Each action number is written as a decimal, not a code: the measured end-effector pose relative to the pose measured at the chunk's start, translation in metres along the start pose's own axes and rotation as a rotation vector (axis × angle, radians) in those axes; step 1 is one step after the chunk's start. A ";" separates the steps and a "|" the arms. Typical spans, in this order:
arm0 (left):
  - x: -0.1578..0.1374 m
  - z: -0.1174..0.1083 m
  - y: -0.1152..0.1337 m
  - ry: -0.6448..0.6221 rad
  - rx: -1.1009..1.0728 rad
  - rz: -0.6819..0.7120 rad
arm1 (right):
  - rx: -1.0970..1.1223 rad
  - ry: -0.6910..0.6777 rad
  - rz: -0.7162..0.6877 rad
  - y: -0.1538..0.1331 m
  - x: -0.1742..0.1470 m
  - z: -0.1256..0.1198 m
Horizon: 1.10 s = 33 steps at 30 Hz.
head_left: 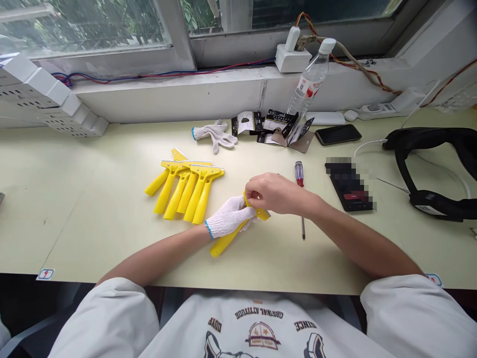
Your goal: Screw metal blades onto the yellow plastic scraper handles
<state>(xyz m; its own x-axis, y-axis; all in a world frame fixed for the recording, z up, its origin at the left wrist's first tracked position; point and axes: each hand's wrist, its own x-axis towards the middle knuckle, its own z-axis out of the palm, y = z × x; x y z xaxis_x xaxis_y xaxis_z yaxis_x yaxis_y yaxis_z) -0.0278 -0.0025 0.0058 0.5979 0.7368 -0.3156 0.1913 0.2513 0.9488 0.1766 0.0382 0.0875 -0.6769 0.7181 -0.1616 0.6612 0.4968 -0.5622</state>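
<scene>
My left hand (pixel 230 217), in a white knit glove with a blue cuff, is wrapped round a yellow scraper (pixel 226 243). Its handle slants down toward me and its head points up and to the right. My bare right hand (pixel 274 193) bends over that head, fingers closed in a pinch against it; whatever lies between the fingertips is hidden. To the left, several more yellow scrapers (pixel 199 191) lie in an overlapping row, handles toward me. A screwdriver (pixel 299 174) with a clear and red handle rests right of my hands, its shaft partly behind my right forearm.
Behind lie a spare white glove (pixel 216 134) and black card packaging (pixel 279 127), with a plastic bottle (pixel 309 82) near the wall. Two phones (pixel 338 134) and a black head strap (pixel 428 199) with cables occupy the right side. White boxes (pixel 55 94) stand at the back left.
</scene>
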 end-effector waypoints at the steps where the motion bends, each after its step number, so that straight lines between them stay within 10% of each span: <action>1: 0.000 0.000 0.000 -0.004 0.010 -0.001 | 0.030 0.009 0.002 0.002 0.001 0.000; 12: 0.000 0.000 0.001 -0.018 0.077 -0.023 | 0.230 0.100 0.006 0.023 0.010 0.004; 33: 0.001 -0.002 0.003 -0.053 0.101 -0.029 | 0.325 -0.138 0.023 0.024 0.013 0.001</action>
<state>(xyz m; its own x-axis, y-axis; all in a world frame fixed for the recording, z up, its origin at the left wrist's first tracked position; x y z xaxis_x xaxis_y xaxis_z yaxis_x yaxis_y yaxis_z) -0.0282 0.0001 0.0086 0.6308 0.6955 -0.3442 0.2847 0.2052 0.9364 0.1836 0.0595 0.0712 -0.7153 0.6433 -0.2729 0.5540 0.2840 -0.7826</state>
